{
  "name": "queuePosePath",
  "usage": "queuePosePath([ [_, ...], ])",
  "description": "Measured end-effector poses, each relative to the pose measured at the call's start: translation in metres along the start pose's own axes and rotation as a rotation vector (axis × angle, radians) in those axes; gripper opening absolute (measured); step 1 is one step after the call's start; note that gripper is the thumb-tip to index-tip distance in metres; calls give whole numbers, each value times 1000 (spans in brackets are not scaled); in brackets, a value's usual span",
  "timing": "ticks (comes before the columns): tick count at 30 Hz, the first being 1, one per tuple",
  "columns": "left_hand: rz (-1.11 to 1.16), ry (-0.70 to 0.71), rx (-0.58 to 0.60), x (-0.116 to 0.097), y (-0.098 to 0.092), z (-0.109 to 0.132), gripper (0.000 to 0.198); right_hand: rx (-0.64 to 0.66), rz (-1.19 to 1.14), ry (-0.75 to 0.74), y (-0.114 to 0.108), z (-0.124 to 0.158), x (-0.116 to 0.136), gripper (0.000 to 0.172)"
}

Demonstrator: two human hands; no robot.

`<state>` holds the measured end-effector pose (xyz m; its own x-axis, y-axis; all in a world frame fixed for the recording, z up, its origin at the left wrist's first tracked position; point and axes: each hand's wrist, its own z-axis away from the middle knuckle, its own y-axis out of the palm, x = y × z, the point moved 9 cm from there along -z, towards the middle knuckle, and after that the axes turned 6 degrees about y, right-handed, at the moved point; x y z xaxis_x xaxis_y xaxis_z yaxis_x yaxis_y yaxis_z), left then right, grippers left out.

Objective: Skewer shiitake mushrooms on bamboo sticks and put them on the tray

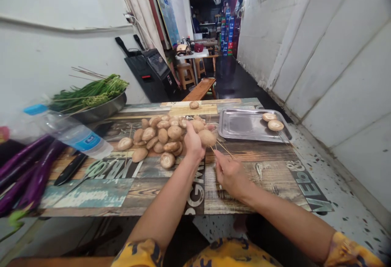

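Note:
My left hand (193, 143) grips a tan mushroom (207, 137) just above the patterned table (122, 189), right beside a pile of mushrooms (161, 134). A thin bamboo skewer (222, 148) sticks out of that mushroom, and my right hand (229, 173) pinches its near end, fingers closed. More skewer tips fan out between the two hands. A steel tray (241, 126) lies to the right of the pile with two skewered mushrooms (272, 121) in its far right corner. One lone mushroom (194, 104) sits near the far edge.
A metal bowl of green stalks (91, 96) stands at the far left. A plastic water bottle (70, 130), a black-handled knife (71, 168) and purple eggplants (27, 173) lie along the left edge. Beyond the table run a wooden bench (200, 89) and an aisle.

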<state>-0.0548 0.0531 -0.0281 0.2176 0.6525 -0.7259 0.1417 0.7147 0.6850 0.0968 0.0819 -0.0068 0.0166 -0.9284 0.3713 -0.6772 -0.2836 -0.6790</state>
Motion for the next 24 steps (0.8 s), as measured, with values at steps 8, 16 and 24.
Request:
queuePosePath([
  [8, 149, 1, 287, -24, 23, 4, 39, 403, -1078, 523, 14, -21, -56, 34],
  [16, 213, 54, 415, -31, 30, 4, 18, 452, -1405, 675, 7, -23, -65, 31],
  [24, 256, 35, 450, -33, 32, 8, 16, 470, -1406, 687, 17, -22, -75, 28],
])
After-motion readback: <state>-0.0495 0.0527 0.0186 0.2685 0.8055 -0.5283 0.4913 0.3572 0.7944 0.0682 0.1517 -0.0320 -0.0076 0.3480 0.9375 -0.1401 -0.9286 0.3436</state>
